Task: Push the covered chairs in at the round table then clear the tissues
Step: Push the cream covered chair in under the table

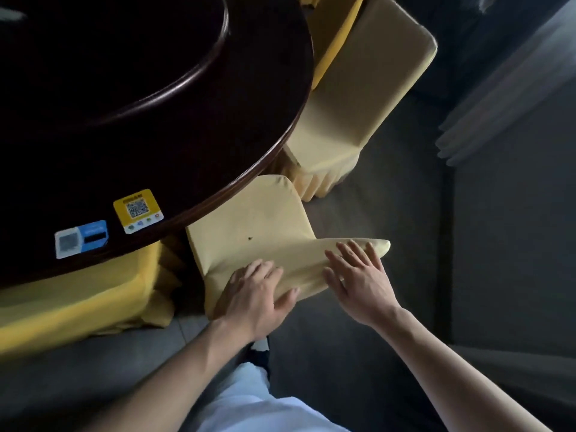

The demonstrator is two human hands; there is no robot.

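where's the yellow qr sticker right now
In the head view, the yellow QR sticker lies on the round table near its edge, just right of the blue sticker.

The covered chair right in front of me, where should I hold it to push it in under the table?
Hold the top edge of the backrest of the near covered chair, coming from behind, the side away from the round table. That padded top rail is the nearest part, and the seat already points under the table. The left hand wraps one end, thumb behind, and the right hand lies flat on the other.
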